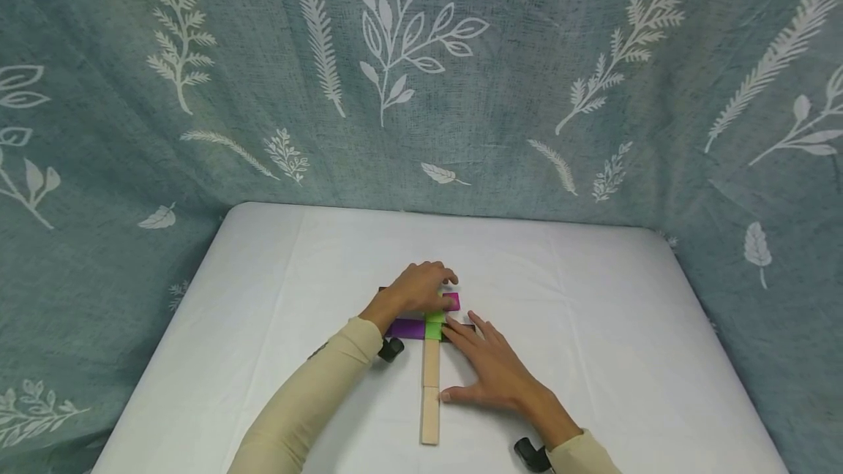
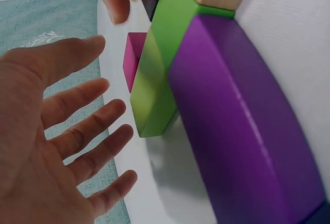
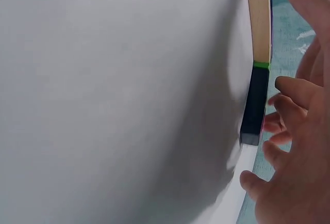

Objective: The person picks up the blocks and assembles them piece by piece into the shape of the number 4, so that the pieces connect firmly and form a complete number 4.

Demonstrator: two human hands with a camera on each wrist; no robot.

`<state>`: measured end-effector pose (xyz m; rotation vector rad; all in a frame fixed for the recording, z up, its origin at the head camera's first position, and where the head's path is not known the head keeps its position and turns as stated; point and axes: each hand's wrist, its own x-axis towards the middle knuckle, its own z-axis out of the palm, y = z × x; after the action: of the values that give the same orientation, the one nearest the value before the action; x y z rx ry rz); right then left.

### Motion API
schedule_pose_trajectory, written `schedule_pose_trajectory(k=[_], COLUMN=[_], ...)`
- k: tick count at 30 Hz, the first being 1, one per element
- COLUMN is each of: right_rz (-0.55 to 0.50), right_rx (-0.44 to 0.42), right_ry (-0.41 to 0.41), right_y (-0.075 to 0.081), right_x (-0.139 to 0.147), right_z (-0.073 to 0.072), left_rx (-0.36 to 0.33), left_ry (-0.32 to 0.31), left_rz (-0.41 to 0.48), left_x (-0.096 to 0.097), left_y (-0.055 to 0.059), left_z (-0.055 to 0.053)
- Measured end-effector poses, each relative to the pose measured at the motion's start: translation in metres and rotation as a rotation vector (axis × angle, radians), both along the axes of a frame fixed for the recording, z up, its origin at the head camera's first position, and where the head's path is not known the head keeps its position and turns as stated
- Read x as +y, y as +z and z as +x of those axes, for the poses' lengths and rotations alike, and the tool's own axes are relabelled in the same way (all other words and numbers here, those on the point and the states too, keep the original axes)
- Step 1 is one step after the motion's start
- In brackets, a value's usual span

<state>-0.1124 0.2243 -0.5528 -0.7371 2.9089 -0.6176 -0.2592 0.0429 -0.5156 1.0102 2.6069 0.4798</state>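
Observation:
Wooden building blocks lie in a cross-like layout on the white cloth. A purple block [image 2: 237,110] joins a green block [image 2: 175,22] from the left; a lighter green block [image 2: 152,87] continues beyond it. Beside that is a small magenta block [image 1: 451,301]. Two plain wood blocks [image 1: 431,364] form the stem toward me. My left hand [image 1: 419,289] hovers over the far end, fingers spread, thumb close to the magenta block; whether it touches, I cannot tell. My right hand [image 1: 490,368] spreads along the right side, fingers near the black block [image 3: 255,100] and holding nothing.
A white cloth [image 1: 316,254] covers the table, which ends at a teal leaf-patterned curtain [image 1: 500,93]. The dark end of another block [image 1: 382,289] shows behind the left wrist. Black wrist devices [image 1: 391,350] sit under both forearms.

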Motion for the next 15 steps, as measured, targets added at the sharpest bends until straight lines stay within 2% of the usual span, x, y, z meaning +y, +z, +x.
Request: schedule_pose_trajectory(k=[7,15], right_rz=[-0.026,-0.052], right_rx=[0.032,0.054], right_ry=[-0.063,-0.119], right_y=[-0.003,-0.008], right_x=[0.014,0.027], right_z=[0.012,0.016], left_rx=[0.066,0.111], left_ry=[-0.034,-0.043], left_rz=[-0.03,-0.033], left_x=[0.002,0.004], left_y=[-0.004,-0.006], left_z=[0.004,0.006])
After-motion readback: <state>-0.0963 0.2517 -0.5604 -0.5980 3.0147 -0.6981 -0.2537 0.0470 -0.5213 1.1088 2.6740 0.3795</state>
